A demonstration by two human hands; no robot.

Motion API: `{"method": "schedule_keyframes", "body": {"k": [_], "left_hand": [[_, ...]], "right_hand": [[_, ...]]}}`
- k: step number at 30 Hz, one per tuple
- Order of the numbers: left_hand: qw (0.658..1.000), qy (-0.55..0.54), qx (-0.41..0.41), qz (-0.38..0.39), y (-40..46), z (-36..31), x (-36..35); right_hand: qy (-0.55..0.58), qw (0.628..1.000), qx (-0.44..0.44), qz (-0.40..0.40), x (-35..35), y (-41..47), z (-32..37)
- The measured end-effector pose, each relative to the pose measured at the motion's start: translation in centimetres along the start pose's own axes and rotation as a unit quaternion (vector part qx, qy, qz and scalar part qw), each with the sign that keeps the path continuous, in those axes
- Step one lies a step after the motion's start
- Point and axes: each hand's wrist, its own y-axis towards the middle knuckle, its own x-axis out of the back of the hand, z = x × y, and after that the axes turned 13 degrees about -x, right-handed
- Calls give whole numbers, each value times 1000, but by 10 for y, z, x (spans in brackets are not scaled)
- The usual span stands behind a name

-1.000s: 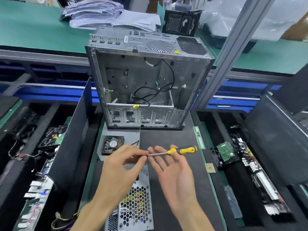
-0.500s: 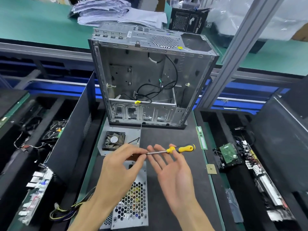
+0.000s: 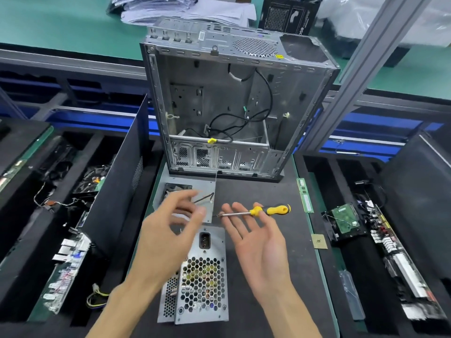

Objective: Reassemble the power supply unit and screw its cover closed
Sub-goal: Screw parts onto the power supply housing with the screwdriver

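The silver power supply unit [image 3: 202, 276], with its honeycomb grille and power socket facing up, lies on the dark mat in front of me. Behind it, flat on the mat, is the grey cover plate [image 3: 207, 189] with its fan, partly hidden by my left hand. My left hand [image 3: 170, 230] hovers blurred above the unit with its fingers spread and holds nothing. My right hand [image 3: 256, 240] is palm up with straight fingers, and its thumb pinches a yellow-and-black screwdriver [image 3: 271, 210] at the handle. The metal tip points left, clear of my left hand.
An open, empty computer case [image 3: 231, 106] stands upright at the back of the mat. A black side panel [image 3: 114, 179] leans on the left. A RAM stick [image 3: 305, 196], a small chip [image 3: 319, 241] and a hard drive [image 3: 344, 218] lie to the right. Trays of parts flank both sides.
My left hand has let go of the screwdriver tip, pulled back to the left and opened its fingers. The right hand keeps the screwdriver level. The view has moved closer.
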Motion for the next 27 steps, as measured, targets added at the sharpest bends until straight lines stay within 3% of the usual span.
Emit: {"method": "schedule_keyframes", "body": {"k": [2,5,8,12,19,27], "left_hand": [[997,36,74,-6,-1,14,8],[975,78,196,69,-10,32,13],[957,19,256,131,-26,41,11],[949,-84,272,136,-36,41,6],[937,-173,269,139,-32,34,8],[887,-307,329,108,-38,45,20]], "right_hand": [[-13,1000,15,-5,2,1,0],[-46,998,41,-13,5,3,-4],[-93,993,70,-27,10,5,-11],[-176,978,105,-25,16,7,-20],[-256,957,134,-15,13,9,-27],[-289,945,149,-17,12,10,-31]]}}
